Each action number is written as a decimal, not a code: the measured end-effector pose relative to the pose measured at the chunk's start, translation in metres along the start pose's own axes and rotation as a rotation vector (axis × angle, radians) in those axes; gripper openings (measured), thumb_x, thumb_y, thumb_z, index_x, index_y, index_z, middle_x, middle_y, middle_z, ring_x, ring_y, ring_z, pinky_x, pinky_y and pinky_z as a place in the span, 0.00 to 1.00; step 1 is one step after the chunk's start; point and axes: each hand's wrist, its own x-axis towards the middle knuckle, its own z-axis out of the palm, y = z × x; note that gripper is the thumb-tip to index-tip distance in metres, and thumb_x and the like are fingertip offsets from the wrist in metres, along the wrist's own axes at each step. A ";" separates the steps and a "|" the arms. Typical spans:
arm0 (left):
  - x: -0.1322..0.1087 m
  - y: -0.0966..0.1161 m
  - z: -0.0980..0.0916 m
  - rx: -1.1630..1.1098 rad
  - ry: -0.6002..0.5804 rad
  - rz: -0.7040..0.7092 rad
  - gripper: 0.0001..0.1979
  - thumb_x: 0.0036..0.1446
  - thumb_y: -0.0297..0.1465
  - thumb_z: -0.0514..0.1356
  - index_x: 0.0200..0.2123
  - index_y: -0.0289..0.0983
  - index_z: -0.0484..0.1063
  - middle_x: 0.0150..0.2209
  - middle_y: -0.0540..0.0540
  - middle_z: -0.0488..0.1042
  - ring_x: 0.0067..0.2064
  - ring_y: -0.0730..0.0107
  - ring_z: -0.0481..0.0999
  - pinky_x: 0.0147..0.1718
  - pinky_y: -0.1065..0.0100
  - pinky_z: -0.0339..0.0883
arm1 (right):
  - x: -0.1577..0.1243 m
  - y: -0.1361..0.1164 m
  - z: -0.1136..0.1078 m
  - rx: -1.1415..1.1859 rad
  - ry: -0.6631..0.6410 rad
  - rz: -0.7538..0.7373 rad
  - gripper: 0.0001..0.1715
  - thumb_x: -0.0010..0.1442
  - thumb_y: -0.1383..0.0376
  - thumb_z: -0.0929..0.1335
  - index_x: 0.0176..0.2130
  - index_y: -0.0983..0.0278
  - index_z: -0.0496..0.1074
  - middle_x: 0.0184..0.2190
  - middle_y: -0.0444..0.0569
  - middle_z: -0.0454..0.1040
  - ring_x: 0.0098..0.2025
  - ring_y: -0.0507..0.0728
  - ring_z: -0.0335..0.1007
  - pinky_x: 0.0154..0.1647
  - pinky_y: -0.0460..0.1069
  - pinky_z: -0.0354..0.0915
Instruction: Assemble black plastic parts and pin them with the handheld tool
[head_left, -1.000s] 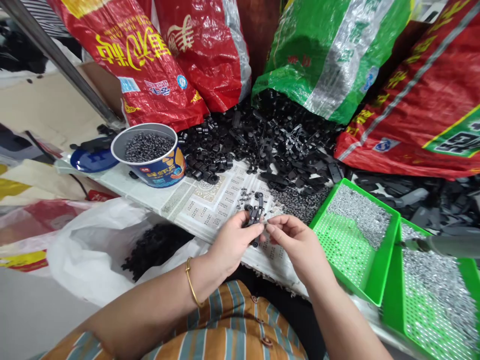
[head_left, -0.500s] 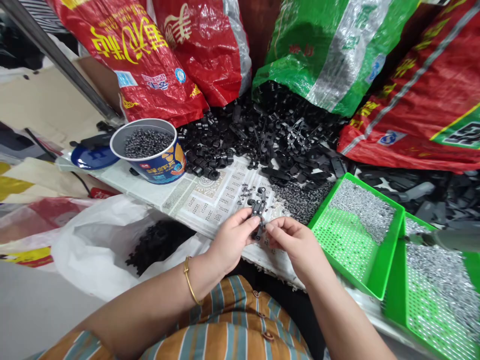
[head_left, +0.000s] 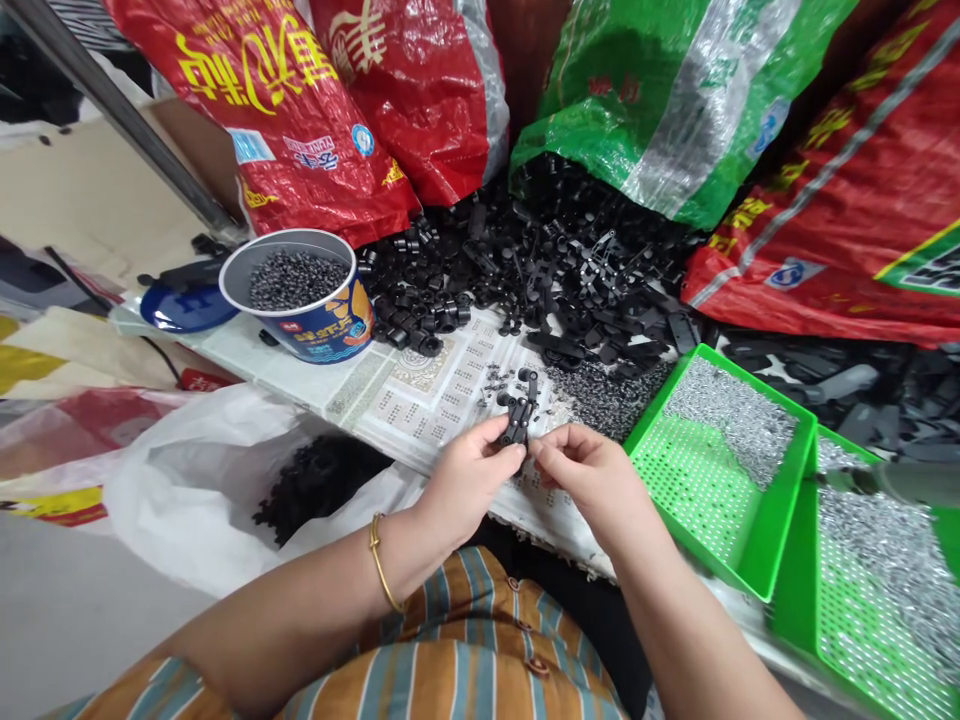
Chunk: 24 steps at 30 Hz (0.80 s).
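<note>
with left hand (head_left: 472,470): clamped, thumb against fingers, on the near end of one black jointed assembly (head_left: 519,412); located at and just beyond the left thumb tip, raised over the tabletop (head_left: 409,425). long axis: directed away from the body, far end leaning slightly right. with right hand (head_left: 589,470): thumb and forefinger pinched together at the near right edge of the assembly. cannot tell whether in contact, or whether closed on a small piece. from right fingertips: assembly to the left and slightly beyond. nearer hand: left.

beyond both hands: small black pieces (head_left: 611,402), too many to count. right of the right hand: two green trays (head_left: 786,505), each bearing uncounted silver pieces (head_left: 739,415); one grey tool (head_left: 911,483) over the farther-right tray. left of the left hand: one white bag (head_left: 161,480) with black contents; farther left and beyond, one tub (head_left: 319,338) and one blue dish or lid (head_left: 187,308). farther beyond the hands: one heap of larger black parts (head_left: 577,290), uncounted; behind, three red sacks (head_left: 337,200) and one green sack (head_left: 574,125).
</note>
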 end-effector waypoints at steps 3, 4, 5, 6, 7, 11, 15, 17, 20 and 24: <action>-0.001 0.003 0.003 -0.110 0.016 -0.089 0.07 0.48 0.26 0.58 0.33 0.35 0.70 0.31 0.50 0.68 0.34 0.75 0.65 0.35 0.71 0.61 | -0.001 0.005 0.001 0.039 0.004 -0.035 0.16 0.47 0.55 0.70 0.24 0.65 0.67 0.17 0.40 0.65 0.20 0.47 0.56 0.23 0.45 0.54; -0.002 0.004 0.003 -0.151 0.018 -0.118 0.07 0.47 0.26 0.58 0.34 0.35 0.70 0.31 0.50 0.68 0.34 0.75 0.65 0.35 0.70 0.61 | -0.001 0.008 0.001 0.055 0.009 -0.049 0.16 0.47 0.55 0.70 0.24 0.65 0.67 0.17 0.40 0.66 0.20 0.47 0.57 0.23 0.45 0.54; -0.002 0.005 0.004 -0.189 0.017 -0.140 0.08 0.47 0.26 0.58 0.34 0.35 0.70 0.31 0.50 0.68 0.34 0.75 0.66 0.36 0.70 0.62 | -0.002 0.011 0.002 0.071 0.017 -0.061 0.16 0.48 0.55 0.70 0.24 0.65 0.67 0.18 0.41 0.67 0.21 0.48 0.58 0.24 0.44 0.55; -0.003 0.006 0.005 -0.221 0.011 -0.154 0.08 0.47 0.25 0.59 0.34 0.35 0.70 0.31 0.50 0.68 0.35 0.75 0.66 0.36 0.69 0.62 | -0.003 0.014 0.003 0.085 0.026 -0.070 0.15 0.48 0.55 0.70 0.24 0.65 0.68 0.18 0.41 0.67 0.22 0.48 0.58 0.25 0.44 0.56; -0.003 0.006 0.006 -0.248 0.005 -0.162 0.08 0.47 0.25 0.59 0.34 0.35 0.70 0.31 0.50 0.68 0.35 0.74 0.67 0.36 0.69 0.63 | -0.003 0.016 0.004 0.098 0.039 -0.077 0.15 0.48 0.56 0.70 0.24 0.65 0.68 0.19 0.41 0.68 0.22 0.48 0.59 0.25 0.45 0.56; -0.003 0.007 0.008 -0.294 -0.003 -0.172 0.06 0.47 0.25 0.59 0.32 0.33 0.69 0.30 0.49 0.68 0.35 0.74 0.68 0.35 0.69 0.64 | -0.006 0.021 0.005 0.108 0.099 -0.104 0.14 0.49 0.56 0.70 0.25 0.65 0.69 0.20 0.42 0.70 0.24 0.49 0.62 0.28 0.45 0.59; -0.002 0.011 0.008 -0.320 -0.006 -0.197 0.07 0.46 0.24 0.60 0.32 0.33 0.68 0.30 0.49 0.69 0.33 0.75 0.69 0.35 0.68 0.66 | -0.007 0.019 0.000 0.128 0.103 -0.100 0.14 0.48 0.56 0.71 0.25 0.64 0.70 0.21 0.43 0.71 0.25 0.50 0.64 0.30 0.45 0.61; -0.004 0.013 0.009 -0.358 -0.059 -0.241 0.08 0.45 0.23 0.60 0.32 0.33 0.68 0.28 0.49 0.70 0.29 0.75 0.70 0.32 0.67 0.66 | -0.007 0.017 -0.003 0.255 0.110 -0.037 0.14 0.48 0.55 0.71 0.29 0.63 0.71 0.24 0.43 0.72 0.27 0.50 0.66 0.31 0.44 0.63; -0.006 0.010 0.012 -0.478 -0.254 -0.384 0.10 0.43 0.25 0.59 0.33 0.31 0.69 0.25 0.47 0.70 0.26 0.74 0.70 0.32 0.63 0.67 | -0.006 0.011 -0.001 0.542 0.031 0.144 0.22 0.47 0.53 0.71 0.40 0.61 0.72 0.34 0.47 0.75 0.34 0.54 0.70 0.35 0.47 0.67; -0.002 -0.001 0.010 -0.521 -0.399 -0.406 0.12 0.43 0.30 0.59 0.33 0.30 0.70 0.27 0.44 0.71 0.29 0.71 0.73 0.35 0.64 0.66 | -0.005 0.003 0.004 0.723 -0.033 0.226 0.25 0.42 0.53 0.73 0.40 0.58 0.71 0.35 0.48 0.76 0.38 0.56 0.72 0.39 0.49 0.68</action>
